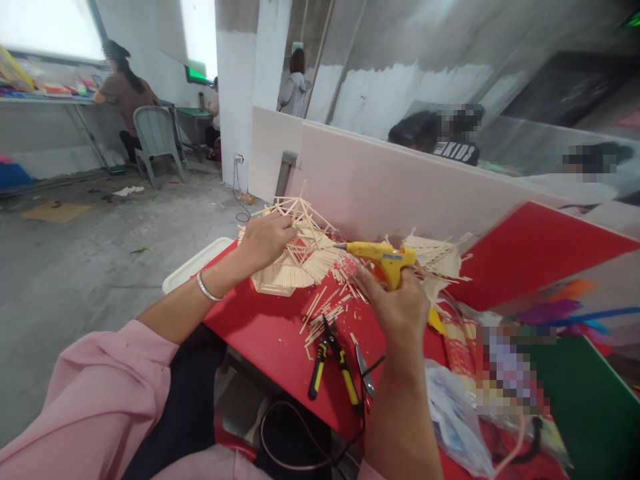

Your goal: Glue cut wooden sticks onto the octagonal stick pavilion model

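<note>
My left hand (265, 239) rests on a small model made of thin wooden sticks (295, 257), steadying it on the red table (270, 333). A silver bracelet circles that wrist. My right hand (395, 303) grips a yellow hot glue gun (383, 257), its nozzle pointing left at the model's fanned stick edge. A second fan of sticks (437, 257) lies behind the gun.
Loose sticks (325, 313) and yellow-handled pliers (330, 363) lie in front of the model. A white tray (195, 263) sits at the table's left corner. A plastic bag (453, 413) lies right. A pale partition (380, 180) backs the table; people sit beyond.
</note>
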